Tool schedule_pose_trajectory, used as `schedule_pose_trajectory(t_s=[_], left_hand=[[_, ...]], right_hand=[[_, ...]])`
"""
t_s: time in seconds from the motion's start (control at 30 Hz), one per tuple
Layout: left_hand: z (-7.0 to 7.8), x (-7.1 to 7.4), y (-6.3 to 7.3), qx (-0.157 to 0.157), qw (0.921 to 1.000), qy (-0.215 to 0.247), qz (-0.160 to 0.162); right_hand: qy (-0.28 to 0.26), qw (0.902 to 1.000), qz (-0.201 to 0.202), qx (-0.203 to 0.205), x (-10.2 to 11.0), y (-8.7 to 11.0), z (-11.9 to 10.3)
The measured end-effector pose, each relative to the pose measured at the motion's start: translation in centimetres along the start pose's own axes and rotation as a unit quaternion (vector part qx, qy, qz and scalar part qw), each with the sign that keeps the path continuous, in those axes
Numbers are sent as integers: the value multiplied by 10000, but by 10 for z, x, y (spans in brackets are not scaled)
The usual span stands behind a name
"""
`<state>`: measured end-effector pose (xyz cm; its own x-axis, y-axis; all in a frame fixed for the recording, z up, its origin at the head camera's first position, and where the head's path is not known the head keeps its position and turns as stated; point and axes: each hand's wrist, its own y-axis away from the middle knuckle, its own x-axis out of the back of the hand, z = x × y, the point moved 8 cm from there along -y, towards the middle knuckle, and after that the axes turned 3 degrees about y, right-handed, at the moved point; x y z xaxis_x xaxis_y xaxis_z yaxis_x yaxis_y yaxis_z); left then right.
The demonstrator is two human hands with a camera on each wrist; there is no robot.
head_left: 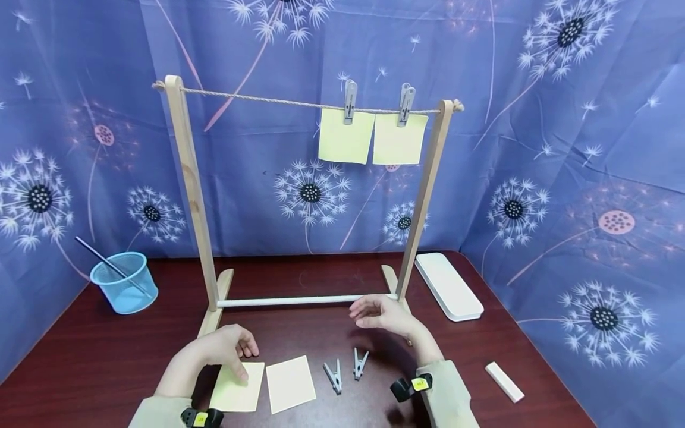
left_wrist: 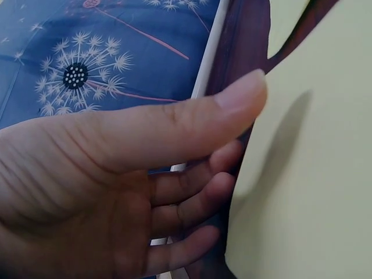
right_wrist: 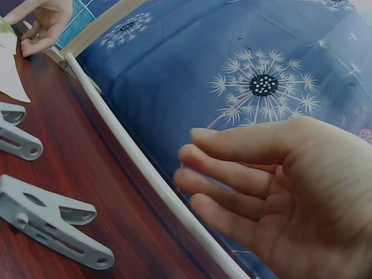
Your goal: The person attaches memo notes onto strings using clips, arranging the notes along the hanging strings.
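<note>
My left hand (head_left: 227, 349) is over the far edge of a yellow sticky note (head_left: 247, 397) on the table. In the left wrist view its thumb (left_wrist: 192, 125) is above the paper (left_wrist: 314, 192), casting a shadow on it, with the other fingers loosely bent by the edge. A second, paler sticky note (head_left: 291, 385) lies just to the right. Two grey clothespins (head_left: 333, 377) (head_left: 360, 363) lie beyond that, seen larger in the right wrist view. Above the table near the white rod, my right hand (head_left: 387, 315) holds nothing, its fingers loosely bent.
A wooden frame (head_left: 192, 184) carries a rope (head_left: 257, 100), where clothespins (head_left: 350, 102) hold two sticky notes (head_left: 345, 139). A white rod (head_left: 291, 301) joins its feet. At left stands a blue mesh cup (head_left: 125, 291) with a pen; at right lie a white case (head_left: 448, 286) and a white block (head_left: 505, 382).
</note>
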<state>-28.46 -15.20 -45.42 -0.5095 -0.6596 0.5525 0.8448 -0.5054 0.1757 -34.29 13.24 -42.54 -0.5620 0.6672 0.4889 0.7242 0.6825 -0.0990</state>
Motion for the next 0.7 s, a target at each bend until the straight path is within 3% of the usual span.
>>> schedule_pose_trajectory(t_s=[0.27, 0.47, 0.7], left_hand=[[5, -5, -1, -260, 9994, -221, -99], [2, -4, -2, -152, 9996, -240, 89], [2, -1, -3, -163, 9997, -138, 83]], right_hand=[[240, 9956, -785, -443, -11, 2, 15], [368, 9916, -1123, -526, -17, 1, 22], [426, 9866, -1459, -594, -23, 5, 30]])
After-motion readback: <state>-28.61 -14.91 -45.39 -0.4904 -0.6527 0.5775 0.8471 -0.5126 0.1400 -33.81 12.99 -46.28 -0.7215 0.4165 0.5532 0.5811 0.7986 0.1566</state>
